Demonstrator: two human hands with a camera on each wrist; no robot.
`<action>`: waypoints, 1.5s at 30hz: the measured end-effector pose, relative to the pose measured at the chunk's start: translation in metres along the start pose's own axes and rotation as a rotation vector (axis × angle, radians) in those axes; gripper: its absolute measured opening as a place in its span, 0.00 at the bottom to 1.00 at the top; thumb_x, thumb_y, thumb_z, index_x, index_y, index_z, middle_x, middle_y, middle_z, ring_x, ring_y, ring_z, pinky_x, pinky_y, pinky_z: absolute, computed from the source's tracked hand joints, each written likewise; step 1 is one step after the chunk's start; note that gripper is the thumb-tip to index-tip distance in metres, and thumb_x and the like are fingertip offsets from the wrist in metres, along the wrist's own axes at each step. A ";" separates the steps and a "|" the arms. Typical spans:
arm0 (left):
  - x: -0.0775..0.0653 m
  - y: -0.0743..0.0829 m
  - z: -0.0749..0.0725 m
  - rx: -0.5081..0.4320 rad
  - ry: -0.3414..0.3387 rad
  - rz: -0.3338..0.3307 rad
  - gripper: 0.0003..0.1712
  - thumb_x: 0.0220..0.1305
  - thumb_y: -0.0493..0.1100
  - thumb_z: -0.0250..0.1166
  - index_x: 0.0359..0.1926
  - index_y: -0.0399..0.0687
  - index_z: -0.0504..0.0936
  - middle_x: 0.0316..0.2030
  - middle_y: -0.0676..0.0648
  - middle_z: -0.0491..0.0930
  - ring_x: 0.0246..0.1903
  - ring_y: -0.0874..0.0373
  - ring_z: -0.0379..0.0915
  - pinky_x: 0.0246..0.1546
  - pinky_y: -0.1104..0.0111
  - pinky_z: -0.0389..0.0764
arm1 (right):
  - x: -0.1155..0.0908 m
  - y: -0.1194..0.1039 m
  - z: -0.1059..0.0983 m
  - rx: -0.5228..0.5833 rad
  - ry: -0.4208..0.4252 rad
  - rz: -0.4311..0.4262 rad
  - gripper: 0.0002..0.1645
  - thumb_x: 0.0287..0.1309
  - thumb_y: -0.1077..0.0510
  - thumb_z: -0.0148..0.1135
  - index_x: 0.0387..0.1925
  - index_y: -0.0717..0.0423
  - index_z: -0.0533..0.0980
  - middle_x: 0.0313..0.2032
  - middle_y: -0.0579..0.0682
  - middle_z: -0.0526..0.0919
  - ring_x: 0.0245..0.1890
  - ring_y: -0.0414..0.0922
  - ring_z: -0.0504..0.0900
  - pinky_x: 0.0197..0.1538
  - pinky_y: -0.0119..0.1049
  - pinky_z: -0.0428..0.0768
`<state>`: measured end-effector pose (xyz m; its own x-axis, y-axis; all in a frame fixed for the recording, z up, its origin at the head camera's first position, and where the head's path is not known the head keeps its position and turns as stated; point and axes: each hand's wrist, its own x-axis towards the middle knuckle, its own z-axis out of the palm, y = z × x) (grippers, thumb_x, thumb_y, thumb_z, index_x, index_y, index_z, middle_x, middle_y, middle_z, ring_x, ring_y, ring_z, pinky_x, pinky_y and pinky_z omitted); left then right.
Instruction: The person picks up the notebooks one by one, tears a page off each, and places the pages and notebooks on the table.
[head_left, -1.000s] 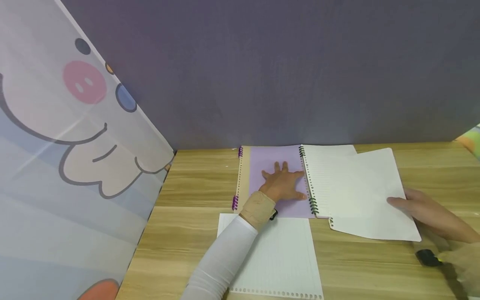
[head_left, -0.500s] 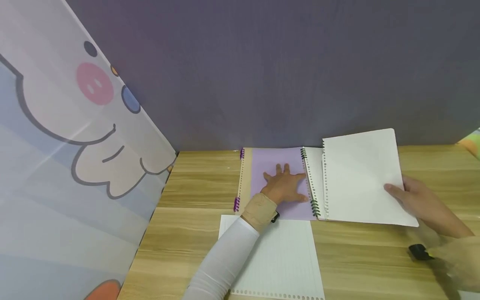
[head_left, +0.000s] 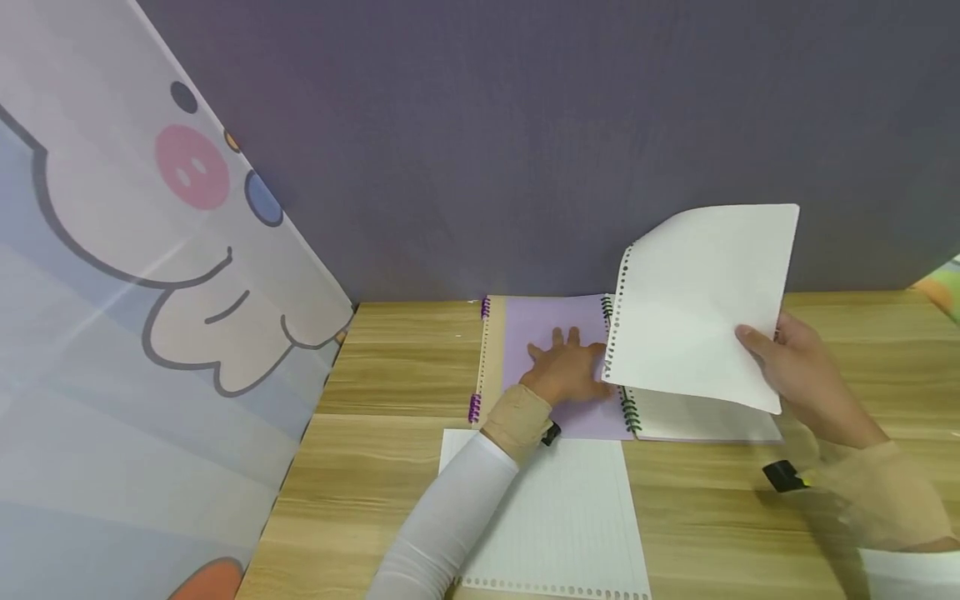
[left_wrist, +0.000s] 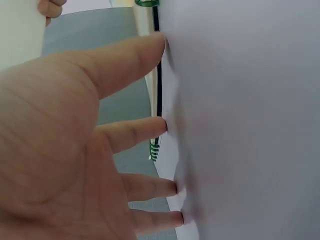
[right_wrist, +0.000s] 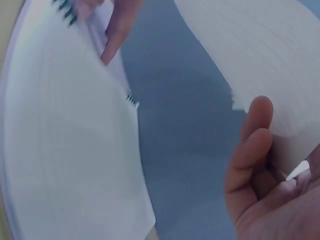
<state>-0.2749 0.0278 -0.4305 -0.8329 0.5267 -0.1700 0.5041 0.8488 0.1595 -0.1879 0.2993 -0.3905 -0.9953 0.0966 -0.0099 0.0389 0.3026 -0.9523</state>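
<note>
A loose-leaf notebook lies spread by the far wall, its purple page (head_left: 543, 312) on the left and white pages (head_left: 705, 421) on the right. Green binding rings (head_left: 630, 412) run between the two sides. My left hand (head_left: 566, 373) presses the purple page with fingers spread; the left wrist view shows its fingertips (left_wrist: 160, 125) against that surface. Thumb and curled fingers of my right hand (head_left: 817, 375) pinch a white sheet of paper (head_left: 697, 308) by its right edge. The sheet hangs raised and bent over the notebook, its punched edge facing left, hiding part of the rings.
Another lined sheet (head_left: 562, 508) lies on the wooden table (head_left: 720, 517) in front of the notebook, holes toward me and partly under my left forearm. Purple rings (head_left: 475, 408) edge the notebook's left side. A dark panel (head_left: 525, 150) rises behind; a cartoon-printed wall (head_left: 90, 350) stands left.
My right hand has lifted the sheet off the notebook's right side and carried it up and left, uncovering white pages below. The left hand stays on the purple page.
</note>
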 end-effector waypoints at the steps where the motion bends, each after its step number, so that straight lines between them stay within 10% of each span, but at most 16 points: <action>1: 0.001 -0.002 0.000 -0.021 0.013 0.007 0.41 0.49 0.72 0.58 0.65 0.75 0.60 0.67 0.45 0.53 0.66 0.40 0.44 0.49 0.36 0.52 | 0.000 -0.003 0.002 0.056 0.014 0.004 0.32 0.62 0.45 0.50 0.61 0.57 0.57 0.40 0.41 0.78 0.36 0.43 0.80 0.34 0.46 0.76; 11: -0.006 -0.017 -0.041 -0.665 0.303 0.310 0.26 0.71 0.57 0.38 0.59 0.54 0.71 0.46 0.58 0.76 0.44 0.66 0.70 0.43 0.75 0.66 | -0.010 -0.013 0.019 0.386 0.018 -0.015 0.31 0.57 0.56 0.59 0.59 0.58 0.59 0.49 0.46 0.74 0.42 0.41 0.79 0.39 0.40 0.75; 15: -0.013 -0.018 -0.052 -0.809 0.408 0.270 0.32 0.68 0.65 0.36 0.55 0.51 0.73 0.42 0.53 0.77 0.41 0.65 0.70 0.41 0.74 0.67 | -0.011 -0.012 0.030 0.212 -0.021 -0.035 0.28 0.58 0.54 0.57 0.57 0.57 0.60 0.52 0.47 0.71 0.44 0.37 0.76 0.42 0.35 0.73; 20: -0.015 -0.021 -0.056 -0.728 0.432 0.216 0.13 0.66 0.56 0.52 0.39 0.56 0.76 0.21 0.53 0.72 0.21 0.59 0.65 0.23 0.69 0.67 | -0.015 -0.009 0.033 -0.037 -0.130 -0.060 0.26 0.61 0.49 0.53 0.56 0.55 0.62 0.49 0.42 0.75 0.44 0.37 0.76 0.44 0.34 0.72; 29: -0.020 -0.030 -0.062 -0.651 0.238 0.274 0.07 0.65 0.49 0.55 0.32 0.57 0.76 0.23 0.56 0.75 0.20 0.59 0.67 0.22 0.68 0.69 | -0.017 -0.009 -0.012 0.040 -0.090 -0.111 0.15 0.62 0.59 0.52 0.50 0.57 0.69 0.40 0.42 0.78 0.37 0.35 0.76 0.41 0.27 0.71; 33: -0.022 -0.029 -0.062 -0.617 0.127 0.330 0.05 0.65 0.48 0.55 0.32 0.58 0.76 0.25 0.57 0.76 0.22 0.60 0.68 0.24 0.69 0.70 | -0.022 -0.012 -0.034 -0.184 -0.082 -0.108 0.18 0.64 0.53 0.49 0.52 0.58 0.68 0.43 0.44 0.75 0.39 0.37 0.74 0.41 0.28 0.70; 45: -0.029 0.007 -0.041 -0.407 -0.180 0.510 0.05 0.64 0.47 0.56 0.32 0.57 0.77 0.32 0.62 0.74 0.28 0.68 0.67 0.31 0.76 0.67 | -0.032 -0.014 -0.055 -0.475 -0.430 -0.191 0.16 0.64 0.56 0.49 0.53 0.52 0.69 0.44 0.48 0.78 0.41 0.42 0.77 0.41 0.36 0.73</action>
<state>-0.2568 0.0163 -0.3851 -0.4444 0.8864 -0.1297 0.6684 0.4245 0.6107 -0.1513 0.3444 -0.3605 -0.9315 -0.3571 -0.0692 -0.2043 0.6709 -0.7128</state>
